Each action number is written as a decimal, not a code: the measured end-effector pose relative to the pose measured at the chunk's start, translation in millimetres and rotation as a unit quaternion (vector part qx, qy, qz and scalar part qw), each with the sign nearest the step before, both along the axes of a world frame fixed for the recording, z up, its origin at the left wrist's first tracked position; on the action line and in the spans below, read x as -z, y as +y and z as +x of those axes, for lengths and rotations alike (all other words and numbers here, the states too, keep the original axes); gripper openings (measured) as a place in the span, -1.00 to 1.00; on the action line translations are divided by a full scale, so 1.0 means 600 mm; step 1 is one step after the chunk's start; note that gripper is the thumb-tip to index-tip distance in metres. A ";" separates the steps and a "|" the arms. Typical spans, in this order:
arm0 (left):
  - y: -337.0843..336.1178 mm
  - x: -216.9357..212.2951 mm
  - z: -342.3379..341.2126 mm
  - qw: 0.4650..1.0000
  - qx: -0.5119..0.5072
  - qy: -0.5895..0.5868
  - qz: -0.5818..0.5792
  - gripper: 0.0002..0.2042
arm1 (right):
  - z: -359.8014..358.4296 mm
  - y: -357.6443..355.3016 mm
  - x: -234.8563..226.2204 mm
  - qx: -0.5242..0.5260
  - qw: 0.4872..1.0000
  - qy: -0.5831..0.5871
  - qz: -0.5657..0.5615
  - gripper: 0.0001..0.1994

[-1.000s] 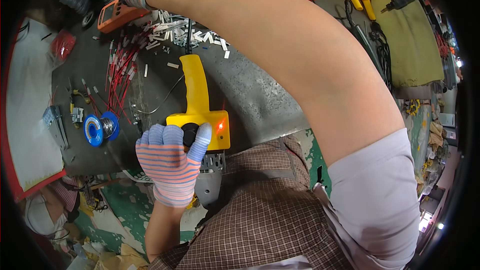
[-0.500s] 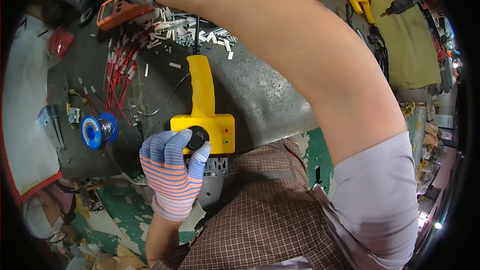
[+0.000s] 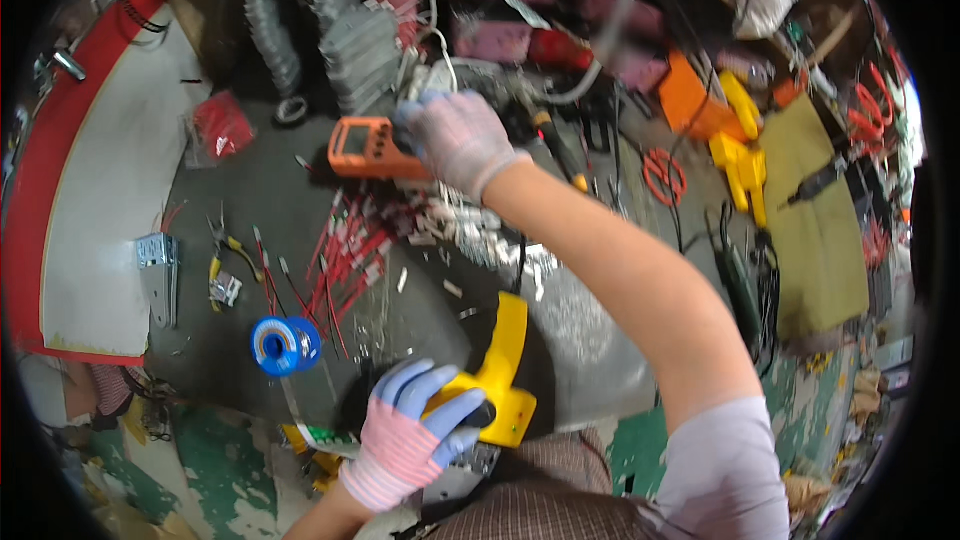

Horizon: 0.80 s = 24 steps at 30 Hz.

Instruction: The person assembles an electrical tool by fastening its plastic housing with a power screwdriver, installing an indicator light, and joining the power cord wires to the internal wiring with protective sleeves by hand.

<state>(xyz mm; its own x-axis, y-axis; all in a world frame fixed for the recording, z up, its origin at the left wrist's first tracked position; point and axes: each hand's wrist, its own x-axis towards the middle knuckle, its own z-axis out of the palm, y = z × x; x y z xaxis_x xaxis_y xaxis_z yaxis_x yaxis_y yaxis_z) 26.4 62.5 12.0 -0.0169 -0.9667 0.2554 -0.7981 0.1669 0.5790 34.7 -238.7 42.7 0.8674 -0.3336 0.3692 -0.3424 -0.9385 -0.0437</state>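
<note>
My left hand (image 3: 410, 435), in a striped glove with blue fingertips, grips the base of a yellow tool (image 3: 505, 360) at the near edge of the grey bench, fingers over its black knob. My right arm crosses above it toward the far side. My right hand (image 3: 455, 140), in a pale glove, is closed over the right end of an orange handheld meter (image 3: 362, 150) lying on the bench. Cut red wires (image 3: 340, 250) lie scattered between the two hands.
A blue solder spool (image 3: 285, 345), pliers (image 3: 225, 260) and a metal hinge (image 3: 158, 275) lie at the left. A white board with a red edge (image 3: 110, 190) flanks the bench. Yellow tools (image 3: 740, 160), an orange wire coil (image 3: 662, 175) and an olive cloth (image 3: 815, 230) are at the right.
The view has tilted up the bench, bringing my right hand into sight at the orange meter. My left hand stays on the yellow tool.
</note>
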 end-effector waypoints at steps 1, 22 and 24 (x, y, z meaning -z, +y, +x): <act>0.011 -0.008 -0.001 0.998 -0.055 0.015 0.015 -0.51 | 0.008 0.008 -0.006 0.027 0.999 0.022 0.012 -0.79; 0.087 0.048 -0.013 0.818 -0.112 0.541 0.161 -0.55 | 0.011 -0.003 0.004 0.000 1.000 -0.013 0.018 -0.73; 0.088 0.037 -0.027 0.643 -0.109 0.746 0.133 -0.44 | 0.011 0.000 0.004 -0.002 1.000 -0.015 0.020 -0.74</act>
